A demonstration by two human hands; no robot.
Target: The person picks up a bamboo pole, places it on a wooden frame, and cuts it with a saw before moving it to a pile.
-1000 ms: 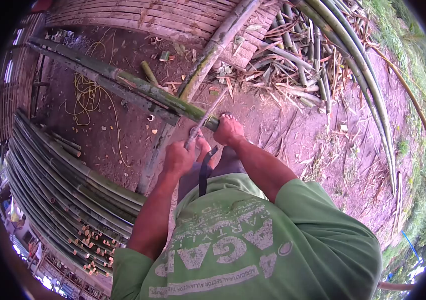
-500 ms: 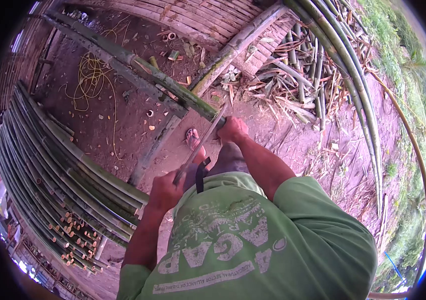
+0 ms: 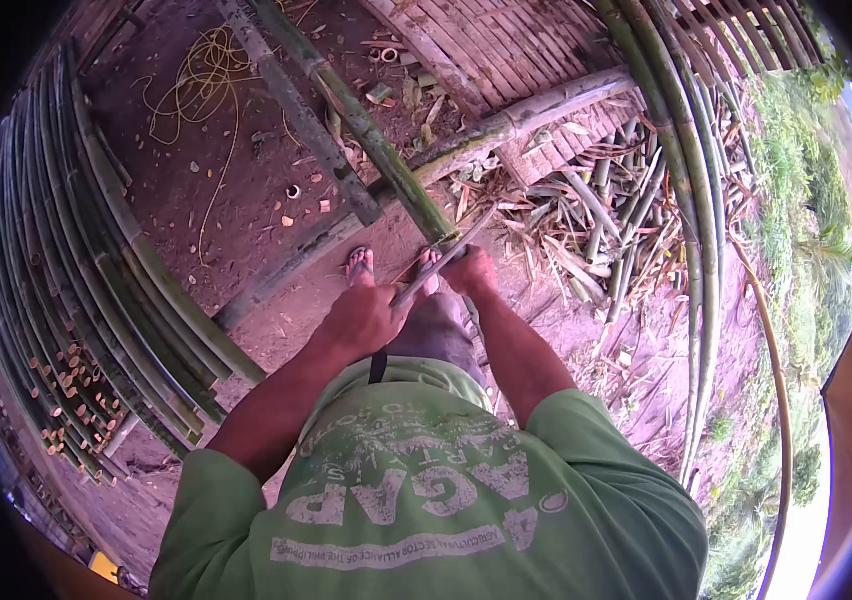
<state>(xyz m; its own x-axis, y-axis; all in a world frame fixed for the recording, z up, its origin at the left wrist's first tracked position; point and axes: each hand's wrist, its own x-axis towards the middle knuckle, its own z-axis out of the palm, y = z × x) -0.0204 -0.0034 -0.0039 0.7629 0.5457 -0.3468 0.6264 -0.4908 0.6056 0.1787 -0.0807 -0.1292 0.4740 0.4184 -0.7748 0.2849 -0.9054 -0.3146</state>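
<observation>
Bare reddish dirt ground (image 3: 246,215) is lying outdoors under the person, with a stack of bamboo poles (image 3: 76,290) curving down the left of the frame, a woven bamboo panel (image 3: 536,45) at the top and grass at the right. Two long green poles are running down from the top centre, one yellow cord (image 3: 201,70) is coiling at upper left, and one blade is showing. The right hand (image 3: 473,272) is closing its fingers on the near end of the green bamboo pole (image 3: 386,160) at frame centre, while the left hand (image 3: 364,318), just lower left, is keeping its fingers clamped on the handle of the long blade (image 3: 466,238), which is slanting up across that pole end.
</observation>
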